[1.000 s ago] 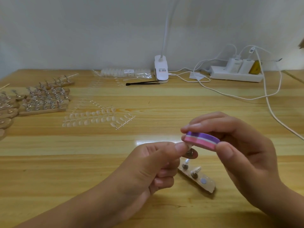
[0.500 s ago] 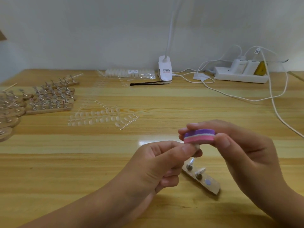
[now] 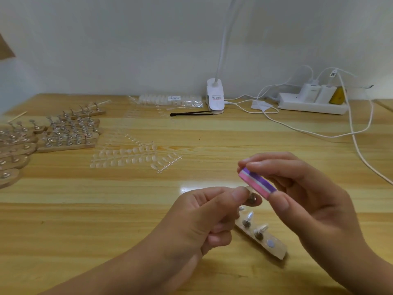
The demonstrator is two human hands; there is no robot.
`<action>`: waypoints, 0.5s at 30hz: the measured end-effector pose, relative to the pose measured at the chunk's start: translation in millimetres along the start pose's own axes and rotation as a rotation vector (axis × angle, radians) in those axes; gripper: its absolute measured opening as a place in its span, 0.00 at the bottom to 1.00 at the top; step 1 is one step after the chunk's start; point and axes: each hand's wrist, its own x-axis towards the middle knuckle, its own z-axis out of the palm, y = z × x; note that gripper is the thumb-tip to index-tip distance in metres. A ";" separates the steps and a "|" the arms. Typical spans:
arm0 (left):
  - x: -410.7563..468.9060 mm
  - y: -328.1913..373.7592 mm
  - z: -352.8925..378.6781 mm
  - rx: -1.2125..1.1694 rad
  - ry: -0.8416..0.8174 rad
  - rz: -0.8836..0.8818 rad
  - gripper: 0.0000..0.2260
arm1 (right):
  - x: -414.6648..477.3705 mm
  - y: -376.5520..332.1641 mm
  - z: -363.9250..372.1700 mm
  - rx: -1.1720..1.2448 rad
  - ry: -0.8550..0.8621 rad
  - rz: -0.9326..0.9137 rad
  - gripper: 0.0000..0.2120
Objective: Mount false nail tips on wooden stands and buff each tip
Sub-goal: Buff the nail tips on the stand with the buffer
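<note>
My right hand [image 3: 314, 201] pinches the pink-purple buffer block [image 3: 257, 182] — left hand [image 3: 204, 218] pinches a small metal peg [image 3: 252, 198] right below it.

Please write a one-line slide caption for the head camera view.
Right hand holds a pink-and-purple buffer block against a small stand pinched in the left hand, above a wooden stand.

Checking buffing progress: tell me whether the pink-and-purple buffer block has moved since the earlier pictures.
Yes. The pink-and-purple buffer block has tilted, its right end dipping toward the wooden stand on the table.
</note>
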 end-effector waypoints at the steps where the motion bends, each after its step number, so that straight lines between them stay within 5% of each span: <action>1: 0.0 0.0 0.0 0.000 0.000 -0.003 0.10 | -0.1 0.1 -0.4 -0.005 -0.006 -0.006 0.13; 11: 0.5 -1.7 -1.0 0.017 -0.053 0.004 0.13 | 1.5 2.1 -2.2 -0.148 -0.047 -0.098 0.11; 15: 0.4 -1.5 -0.9 0.031 -0.034 -0.019 0.13 | 9.1 5.5 -13.2 -0.149 0.042 0.029 0.11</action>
